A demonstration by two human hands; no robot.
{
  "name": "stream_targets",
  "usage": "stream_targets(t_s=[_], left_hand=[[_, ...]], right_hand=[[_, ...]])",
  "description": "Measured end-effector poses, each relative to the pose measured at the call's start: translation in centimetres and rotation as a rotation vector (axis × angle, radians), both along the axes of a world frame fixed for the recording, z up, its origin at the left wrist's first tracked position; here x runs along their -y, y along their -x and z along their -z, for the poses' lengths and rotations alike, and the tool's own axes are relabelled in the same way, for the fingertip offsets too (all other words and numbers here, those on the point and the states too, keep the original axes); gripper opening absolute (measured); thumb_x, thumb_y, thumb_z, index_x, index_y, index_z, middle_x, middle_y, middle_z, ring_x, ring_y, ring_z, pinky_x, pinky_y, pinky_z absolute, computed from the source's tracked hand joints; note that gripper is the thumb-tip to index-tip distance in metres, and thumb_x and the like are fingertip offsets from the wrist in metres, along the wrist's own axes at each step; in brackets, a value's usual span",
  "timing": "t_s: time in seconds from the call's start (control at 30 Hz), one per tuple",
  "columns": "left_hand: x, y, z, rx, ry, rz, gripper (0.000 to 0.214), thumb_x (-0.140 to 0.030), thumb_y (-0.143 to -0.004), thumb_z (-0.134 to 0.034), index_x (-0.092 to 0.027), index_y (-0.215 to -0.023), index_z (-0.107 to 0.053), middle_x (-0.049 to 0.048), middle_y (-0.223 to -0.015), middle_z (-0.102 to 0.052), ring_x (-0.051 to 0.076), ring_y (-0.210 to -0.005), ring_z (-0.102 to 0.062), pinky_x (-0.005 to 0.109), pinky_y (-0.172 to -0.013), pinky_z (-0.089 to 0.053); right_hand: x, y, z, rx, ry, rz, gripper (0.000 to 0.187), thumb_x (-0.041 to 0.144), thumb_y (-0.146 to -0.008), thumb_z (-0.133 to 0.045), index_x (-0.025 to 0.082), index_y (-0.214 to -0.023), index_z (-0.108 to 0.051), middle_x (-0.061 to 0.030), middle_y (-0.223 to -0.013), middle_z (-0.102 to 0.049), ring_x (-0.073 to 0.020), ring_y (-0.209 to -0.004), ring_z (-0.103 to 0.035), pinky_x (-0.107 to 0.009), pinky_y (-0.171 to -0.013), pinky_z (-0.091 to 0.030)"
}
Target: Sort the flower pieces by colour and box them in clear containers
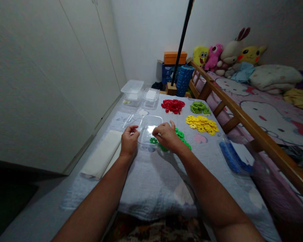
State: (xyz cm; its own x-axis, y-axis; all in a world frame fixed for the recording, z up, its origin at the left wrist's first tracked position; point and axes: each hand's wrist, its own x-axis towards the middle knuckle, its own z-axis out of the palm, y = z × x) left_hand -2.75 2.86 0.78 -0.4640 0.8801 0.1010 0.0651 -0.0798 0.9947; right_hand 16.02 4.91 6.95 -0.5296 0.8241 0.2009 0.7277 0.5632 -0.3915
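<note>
My left hand [129,140] is beside the left rim of a clear plastic container [145,121], fingers loosely curled with a gap between thumb and index finger. I cannot tell whether it touches the rim. Over the container's right side is my right hand [166,136], its fingertips pinched together and pointing down; whatever they hold is hidden. A green flower-shaped plastic piece [153,140] lies at the container's near end. Partly behind my right hand spreads a pile of green flower-shaped pieces [182,137]. A clear lid or tray [131,120] adjoins the container on the left.
Red pieces [173,106], light green pieces [200,107] and yellow flower-shaped pieces [202,124] form piles farther back. Blue pieces fill a clear box [233,158] at right. Folded cloth [102,153] lies left. Clear containers [132,88] stand behind. A wooden bed rail [242,116] borders the right.
</note>
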Motion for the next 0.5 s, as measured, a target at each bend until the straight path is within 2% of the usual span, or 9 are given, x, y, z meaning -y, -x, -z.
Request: stream_targets(t_s=[0.13, 0.23, 0.33, 0.5], left_hand=[[0.1, -0.1, -0.1, -0.006, 0.007, -0.003, 0.035, -0.031, -0.067, -0.064, -0.018, -0.1, -0.068, -0.0014, -0.082, -0.056, 0.012, -0.067, -0.049, 0.026, -0.064, -0.04], [0.1, -0.1, -0.3, 0.003, 0.015, 0.0, 0.036, -0.032, -0.067, -0.064, -0.018, -0.099, -0.067, -0.0016, -0.082, -0.055, 0.012, -0.066, -0.048, 0.026, -0.064, -0.04], [0.1, -0.2, -0.3, 0.027, 0.022, 0.009, 0.037, -0.032, -0.066, -0.064, -0.018, -0.1, -0.066, -0.0025, -0.08, -0.054, 0.011, -0.062, -0.045, 0.026, -0.061, -0.038], [0.1, -0.2, -0.3, 0.049, 0.001, 0.005, 0.035, -0.031, -0.066, -0.065, -0.018, -0.099, -0.066, -0.0033, -0.076, -0.052, 0.01, -0.061, -0.044, 0.025, -0.059, -0.036]], right_hand=[[-0.5, -2.7, -0.3, -0.118, -0.065, 0.101, 0.019, 0.017, -0.093, -0.057, 0.025, -0.096, -0.074, -0.0062, -0.104, -0.073, -0.026, -0.108, -0.058, -0.053, -0.111, -0.03], [-0.5, -4.9, 0.0, -0.057, -0.065, 0.19, 0.016, 0.022, -0.091, -0.059, 0.023, -0.096, -0.074, -0.0087, -0.103, -0.07, -0.0276, -0.104, -0.057, -0.046, -0.099, -0.038], [0.2, -5.9, 0.9, 0.076, -0.044, 0.183, 0.011, 0.028, -0.087, -0.068, 0.025, -0.095, -0.075, -0.0091, -0.103, -0.068, -0.0296, -0.105, -0.055, -0.046, -0.097, -0.038], [2.0, -5.4, 3.0, 0.212, -0.076, 0.108, 0.024, 0.038, -0.078, -0.081, 0.025, -0.097, -0.074, -0.0098, -0.108, -0.065, -0.0322, -0.111, -0.052, -0.054, -0.106, -0.034]])
